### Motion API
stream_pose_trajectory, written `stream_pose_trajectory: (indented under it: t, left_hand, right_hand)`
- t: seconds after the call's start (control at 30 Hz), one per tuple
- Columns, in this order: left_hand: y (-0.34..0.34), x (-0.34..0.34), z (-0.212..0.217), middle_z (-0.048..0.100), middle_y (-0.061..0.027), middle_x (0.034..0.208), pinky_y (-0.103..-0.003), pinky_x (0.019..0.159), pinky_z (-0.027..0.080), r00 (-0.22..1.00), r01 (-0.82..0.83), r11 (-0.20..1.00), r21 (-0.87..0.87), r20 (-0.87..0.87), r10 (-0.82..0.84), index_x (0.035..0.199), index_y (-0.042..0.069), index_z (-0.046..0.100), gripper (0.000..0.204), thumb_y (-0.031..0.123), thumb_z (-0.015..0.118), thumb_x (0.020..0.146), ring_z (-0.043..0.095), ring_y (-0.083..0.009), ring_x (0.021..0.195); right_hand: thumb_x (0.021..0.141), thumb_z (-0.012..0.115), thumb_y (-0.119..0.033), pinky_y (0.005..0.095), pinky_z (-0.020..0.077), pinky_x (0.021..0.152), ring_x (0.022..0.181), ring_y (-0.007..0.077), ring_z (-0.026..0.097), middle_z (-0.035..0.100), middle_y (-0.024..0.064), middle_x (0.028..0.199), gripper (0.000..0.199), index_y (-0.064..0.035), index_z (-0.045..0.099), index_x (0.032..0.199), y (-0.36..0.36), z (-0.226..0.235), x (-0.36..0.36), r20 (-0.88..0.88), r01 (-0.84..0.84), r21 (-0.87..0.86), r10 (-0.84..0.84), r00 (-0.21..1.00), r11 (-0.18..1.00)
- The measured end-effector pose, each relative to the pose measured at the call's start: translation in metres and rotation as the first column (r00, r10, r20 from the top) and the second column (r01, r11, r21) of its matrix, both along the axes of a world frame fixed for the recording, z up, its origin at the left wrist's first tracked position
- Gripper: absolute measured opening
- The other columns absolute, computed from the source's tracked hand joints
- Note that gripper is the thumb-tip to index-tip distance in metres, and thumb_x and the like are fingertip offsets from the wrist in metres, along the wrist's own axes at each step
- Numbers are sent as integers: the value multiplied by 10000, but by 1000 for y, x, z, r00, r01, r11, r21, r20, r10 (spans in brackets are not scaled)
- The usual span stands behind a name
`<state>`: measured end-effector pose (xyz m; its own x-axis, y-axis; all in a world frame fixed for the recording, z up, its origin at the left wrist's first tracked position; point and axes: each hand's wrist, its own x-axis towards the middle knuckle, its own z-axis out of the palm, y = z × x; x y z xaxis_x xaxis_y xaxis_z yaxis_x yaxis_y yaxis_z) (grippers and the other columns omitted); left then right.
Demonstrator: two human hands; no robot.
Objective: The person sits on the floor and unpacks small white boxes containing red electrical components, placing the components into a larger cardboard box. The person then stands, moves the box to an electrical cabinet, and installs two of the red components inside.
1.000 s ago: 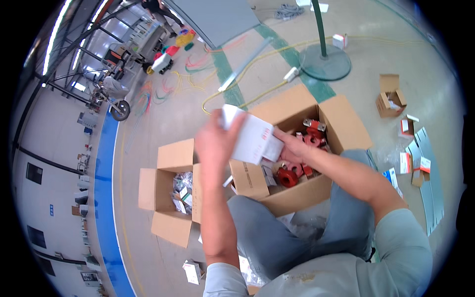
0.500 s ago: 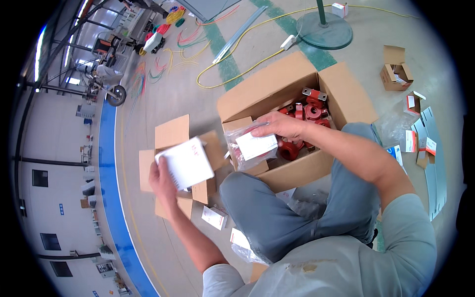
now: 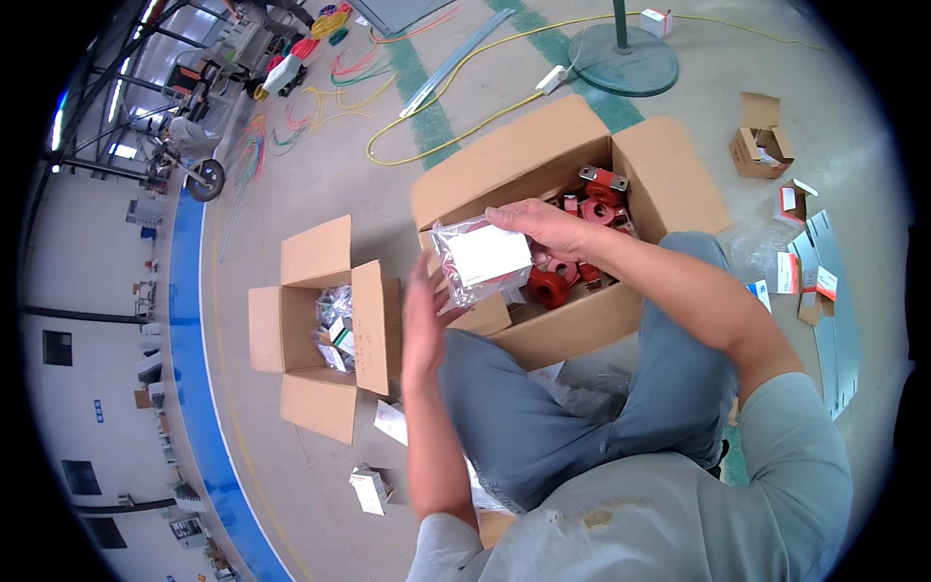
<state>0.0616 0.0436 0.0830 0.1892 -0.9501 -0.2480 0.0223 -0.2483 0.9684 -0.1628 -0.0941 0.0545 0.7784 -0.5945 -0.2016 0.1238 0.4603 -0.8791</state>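
Note:
My right hand (image 3: 543, 225) grips the top corner of a clear plastic bag (image 3: 448, 254) with a white card (image 3: 488, 257) on its face. Something reddish shows at the bag's edge, but its kind is hidden. Beside the bag's left edge is my left hand (image 3: 423, 315), fingers apart and nothing held in it. Below the bag, a large cardboard box (image 3: 572, 335) stands against my legs. Red ring-shaped parts (image 3: 549, 287) fill it, some with metal plates.
To the left, an open carton (image 3: 371, 325) holds plastic-wrapped items. A small white box (image 3: 369, 490) lies on the floor near it. Small opened boxes (image 3: 762, 150) and grey metal strips (image 3: 832, 310) lie at right. A yellow cable (image 3: 465, 145) runs past a round stand base (image 3: 624, 68).
My left hand has let go of the white box and moved right, to the bag. A small white box now lies on the floor at lower left. My right hand still holds the bag.

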Motion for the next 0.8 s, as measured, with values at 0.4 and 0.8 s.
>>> stream_pose_trajectory:
  t: [0.4,0.8]
  left_hand:
    - [-45,-24,-65,631,-97,1352,-470,979,564,834,-158,976,-150,-549,51,1436,95,511,518,370,635,1015,643,-262,1212]
    - [-53,-22,-57,626,-96,1348,-423,936,563,871,-225,955,-195,-479,107,1422,58,519,750,676,341,1036,640,-258,1187]
  right_hand:
    - [842,849,-313,295,566,766,893,133,646,683,66,1078,630,-22,614,1348,-10,-18,-4,-25,347,-474,-407,913,809]
    - [814,875,-263,301,516,793,869,137,622,665,53,960,361,24,724,974,-6,-14,-5,-155,171,-679,-367,917,714]
